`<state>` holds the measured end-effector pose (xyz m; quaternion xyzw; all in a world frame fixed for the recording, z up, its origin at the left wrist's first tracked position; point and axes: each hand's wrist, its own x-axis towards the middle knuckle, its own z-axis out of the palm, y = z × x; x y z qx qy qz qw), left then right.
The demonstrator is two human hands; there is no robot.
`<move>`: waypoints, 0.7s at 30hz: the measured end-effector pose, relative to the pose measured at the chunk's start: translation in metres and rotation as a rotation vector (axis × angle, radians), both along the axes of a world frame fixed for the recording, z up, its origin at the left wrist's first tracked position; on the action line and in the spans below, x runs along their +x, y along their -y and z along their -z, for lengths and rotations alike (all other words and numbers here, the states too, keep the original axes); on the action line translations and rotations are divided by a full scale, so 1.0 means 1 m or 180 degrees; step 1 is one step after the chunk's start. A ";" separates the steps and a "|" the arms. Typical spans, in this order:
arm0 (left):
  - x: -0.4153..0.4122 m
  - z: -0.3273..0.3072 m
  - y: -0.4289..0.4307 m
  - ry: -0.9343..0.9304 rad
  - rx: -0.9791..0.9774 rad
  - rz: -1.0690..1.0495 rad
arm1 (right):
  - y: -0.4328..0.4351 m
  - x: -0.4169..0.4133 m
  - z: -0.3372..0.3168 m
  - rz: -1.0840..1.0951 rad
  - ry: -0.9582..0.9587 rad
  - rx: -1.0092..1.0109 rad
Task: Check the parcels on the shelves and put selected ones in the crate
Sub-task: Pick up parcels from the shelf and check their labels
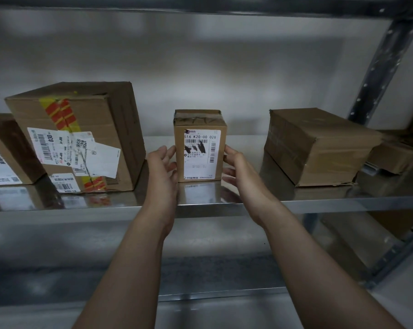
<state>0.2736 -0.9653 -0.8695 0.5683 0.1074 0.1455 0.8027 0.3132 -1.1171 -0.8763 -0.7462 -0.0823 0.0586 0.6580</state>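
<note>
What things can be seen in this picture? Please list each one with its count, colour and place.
small parcel: 1, brown with a white label, upright in the middle of the shelf, between the hands
large box: 1, brown with yellow-red tape and white labels, left of the small parcel
cut-off box: 1, brown with a white label, far left edge
taped parcel: 1, brown, right of the small parcel
further parcels: count unclear, brown, far right
shelf: 1, shiny metal, under all the parcels
post: 1, dark metal with holes, upper right
left hand: 1, bare, at the small parcel's left side
right hand: 1, bare, at its right side
</note>
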 end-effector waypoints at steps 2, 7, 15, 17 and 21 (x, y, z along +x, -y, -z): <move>-0.001 0.000 0.001 -0.0043 -0.0011 0.0006 | -0.002 -0.001 -0.007 -0.0061 -0.0037 -0.0055; -0.013 -0.005 0.012 0.0156 0.0485 -0.0081 | -0.006 -0.008 -0.005 0.0166 -0.0038 0.0083; -0.026 -0.023 0.027 0.0877 0.0612 0.0016 | 0.007 -0.026 -0.025 0.0556 0.1002 -0.0019; -0.027 -0.028 0.039 0.1090 0.0639 0.0047 | 0.017 -0.031 -0.037 0.0535 0.1308 -0.0136; -0.013 -0.040 0.089 0.1250 0.0592 0.0105 | 0.068 -0.028 -0.053 0.0535 0.1620 -0.0098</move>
